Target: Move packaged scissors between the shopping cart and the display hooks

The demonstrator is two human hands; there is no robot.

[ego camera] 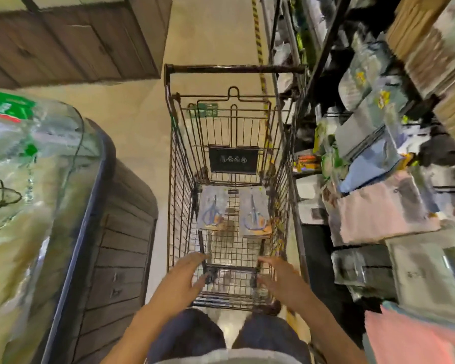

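Note:
A dark wire shopping cart (180,179) stands in front of me in the aisle. Two stacks of packaged scissors lie flat on its floor, one on the left (212,208) and one on the right (255,212), each card showing blue-handled scissors. My left hand (187,278) and my right hand (280,278) hover over the cart's near end with fingers spread and relaxed. Neither hand holds anything. Both are well short of the packages.
A display rack (384,158) packed with hanging packaged goods runs along the right, close to the cart's side. A chest freezer (71,206) with bagged goods stands at the left. Wooden cabinets (71,40) sit at the far left. Tan floor shows beyond the cart.

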